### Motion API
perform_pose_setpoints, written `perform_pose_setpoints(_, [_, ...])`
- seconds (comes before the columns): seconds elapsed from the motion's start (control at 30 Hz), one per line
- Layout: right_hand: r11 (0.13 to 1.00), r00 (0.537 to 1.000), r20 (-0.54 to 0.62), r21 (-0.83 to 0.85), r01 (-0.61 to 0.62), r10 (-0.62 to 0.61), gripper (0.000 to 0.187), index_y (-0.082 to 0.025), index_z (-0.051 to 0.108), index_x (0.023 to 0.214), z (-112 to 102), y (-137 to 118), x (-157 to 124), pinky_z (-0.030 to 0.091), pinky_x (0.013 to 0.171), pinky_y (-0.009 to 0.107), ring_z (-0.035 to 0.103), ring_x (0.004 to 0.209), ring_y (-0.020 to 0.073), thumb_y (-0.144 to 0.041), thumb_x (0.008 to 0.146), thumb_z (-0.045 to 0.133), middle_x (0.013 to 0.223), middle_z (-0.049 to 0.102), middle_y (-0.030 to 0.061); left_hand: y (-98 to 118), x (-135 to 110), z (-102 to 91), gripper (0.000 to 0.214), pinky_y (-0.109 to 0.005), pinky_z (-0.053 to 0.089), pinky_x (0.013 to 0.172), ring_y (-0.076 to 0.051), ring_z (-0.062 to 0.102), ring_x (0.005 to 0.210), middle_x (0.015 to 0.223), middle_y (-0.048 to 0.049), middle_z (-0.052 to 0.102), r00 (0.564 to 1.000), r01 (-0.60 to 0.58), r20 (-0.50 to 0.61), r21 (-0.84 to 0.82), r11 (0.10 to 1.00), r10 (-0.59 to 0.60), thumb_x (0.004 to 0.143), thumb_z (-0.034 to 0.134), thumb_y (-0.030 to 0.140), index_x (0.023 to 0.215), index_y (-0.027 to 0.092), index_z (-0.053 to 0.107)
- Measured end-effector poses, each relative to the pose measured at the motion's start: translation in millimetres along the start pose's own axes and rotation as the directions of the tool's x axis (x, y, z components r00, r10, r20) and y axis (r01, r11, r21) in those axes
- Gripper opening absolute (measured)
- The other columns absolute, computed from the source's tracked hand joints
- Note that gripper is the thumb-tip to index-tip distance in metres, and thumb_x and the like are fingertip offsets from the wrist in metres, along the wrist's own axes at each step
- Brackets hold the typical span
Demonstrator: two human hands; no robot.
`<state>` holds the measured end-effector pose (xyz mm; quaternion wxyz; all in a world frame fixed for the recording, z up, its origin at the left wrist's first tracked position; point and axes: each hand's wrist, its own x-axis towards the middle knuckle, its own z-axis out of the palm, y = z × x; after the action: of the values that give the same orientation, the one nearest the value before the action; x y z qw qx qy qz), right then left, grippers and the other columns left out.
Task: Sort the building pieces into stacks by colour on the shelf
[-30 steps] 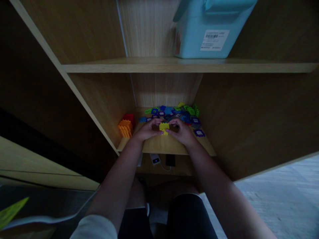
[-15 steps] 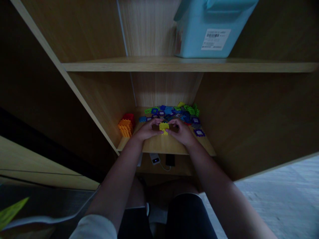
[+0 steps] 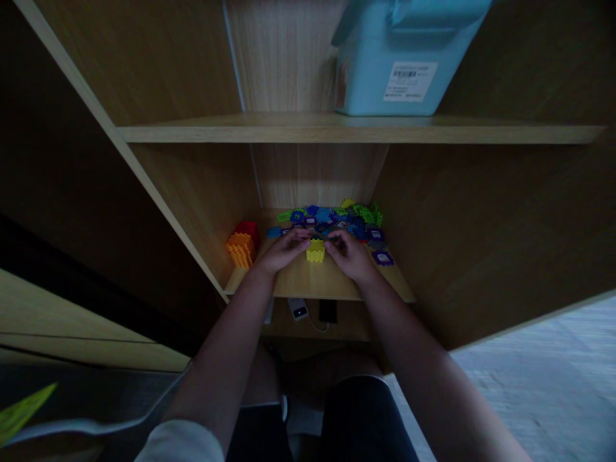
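A small yellow toothed building-block piece (image 3: 315,251), box-like or a stack of toothed plates, stands upright at the middle of the lower shelf. My left hand (image 3: 285,249) grips its left side, with the thumb at the upper edge. On the right side, my right hand (image 3: 350,256) has its thumb and fingers curled against the same piece. The far fingertips of both hands are partly lost in the dark pile behind. That pile of blue, purple and green toothed plates (image 3: 323,215) lies just beyond my hands.
Orange toothed pieces (image 3: 240,250) are stacked at the shelf's left, with a red one (image 3: 248,230) behind. Overhead runs an upper shelf (image 3: 289,133) bearing a light blue bin (image 3: 366,77). Below lie a white device (image 3: 298,309) with a cable and a black object (image 3: 328,311).
The yellow piece has been turned: its front now looks straight and even, where a jagged lower part showed before. My thumbs have moved from its lower part up to its upper sides.
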<state>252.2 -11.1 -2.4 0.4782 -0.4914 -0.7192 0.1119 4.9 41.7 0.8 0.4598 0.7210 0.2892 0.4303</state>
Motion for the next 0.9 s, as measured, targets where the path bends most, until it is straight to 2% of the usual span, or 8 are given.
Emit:
perform_pose_setpoints(0.1, [1.000,1.000,-0.023,-0.005,0.001,-0.001,0.036,-0.027,0.068,0.113,-1.3,-1.9,1.0,0.058,0.085,0.043,0.071,0.090,0.0263,-0.060,0.103,0.061,0.104,0.076,0.0077,6.1,-2.3,0.7,0.056,-0.046,0.050,0.114,-0.028,0.067,0.126,0.128,-0.0092,0.075,0.998,0.052,-0.042,0.023,0.998,-0.051,0.092,0.072,0.071,0.123,0.025,0.073])
perform_pose_setpoints(0.27, [1.000,0.997,-0.071,-0.005,0.005,-0.006,0.037,-0.027,0.067,0.104,-3.1,-2.9,2.8,0.058,0.090,0.045,0.071,0.093,0.0272,-0.062,0.107,0.053,0.103,0.076,0.0081,7.5,-2.4,1.2,0.061,-0.044,0.051,0.111,-0.029,0.068,0.123,0.124,-0.0082,0.076,0.992,0.080,-0.097,0.037,0.996,-0.076,0.086,0.074,0.077,0.118,0.025,0.074])
perform_pose_setpoints(0.47, [1.000,0.994,-0.106,-0.017,0.007,-0.009,0.033,-0.027,0.067,0.101,-0.3,2.8,3.4,0.058,0.090,0.044,0.071,0.095,0.0276,-0.055,0.108,0.053,0.103,0.076,0.0087,5.1,-1.6,0.6,0.062,-0.045,0.049,0.114,-0.028,0.067,0.122,0.121,-0.0078,0.076,0.991,0.087,-0.108,0.056,0.995,-0.081,0.086,0.073,0.078,0.116,0.024,0.075])
perform_pose_setpoints(0.63, [0.988,0.988,-0.151,-0.155,0.006,-0.029,0.027,-0.026,0.070,0.102,3.7,10.8,9.6,0.055,0.099,0.050,0.069,0.103,0.0316,-0.045,0.107,0.051,0.105,0.076,0.0114,6.1,-1.3,-0.4,0.062,-0.044,0.050,0.112,-0.028,0.067,0.121,0.120,-0.0080,0.077,0.992,0.082,-0.106,0.067,0.994,-0.075,0.087,0.071,0.080,0.114,0.024,0.074])
perform_pose_setpoints(0.73, [0.958,0.987,-0.160,-0.285,-0.025,-0.022,0.027,-0.023,0.073,0.105,3.3,19.6,30.4,0.051,0.106,0.056,0.068,0.109,0.0357,-0.040,0.105,0.052,0.111,0.076,0.0155,5.2,-0.3,-0.1,0.063,-0.044,0.051,0.111,-0.027,0.069,0.117,0.116,-0.0078,0.077,0.989,0.096,-0.114,0.053,0.994,-0.089,0.086,0.071,0.080,0.111,0.023,0.074])
perform_pose_setpoints(0.83, [0.935,0.980,-0.199,-0.345,-0.080,0.011,0.025,-0.020,0.074,0.111,1.0,32.4,65.4,0.048,0.110,0.059,0.067,0.116,0.0384,-0.035,0.099,0.058,0.116,0.076,0.0185,2.8,-0.2,0.7,0.060,-0.045,0.052,0.111,-0.027,0.069,0.114,0.113,-0.0075,0.078,0.986,0.104,-0.136,0.056,0.993,-0.096,0.087,0.072,0.078,0.109,0.022,0.074])
perform_pose_setpoints(0.9, [0.923,0.975,-0.214,-0.360,-0.137,0.062,0.021,-0.019,0.075,0.108,-1.2,43.1,90.7,0.048,0.110,0.058,0.067,0.117,0.0397,-0.032,0.094,0.064,0.113,0.076,0.0193,0.8,-0.7,1.1,0.057,-0.045,0.053,0.110,-0.027,0.070,0.114,0.112,-0.0077,0.078,0.985,0.096,-0.150,0.072,0.993,-0.084,0.090,0.069,0.076,0.108,0.022,0.074])
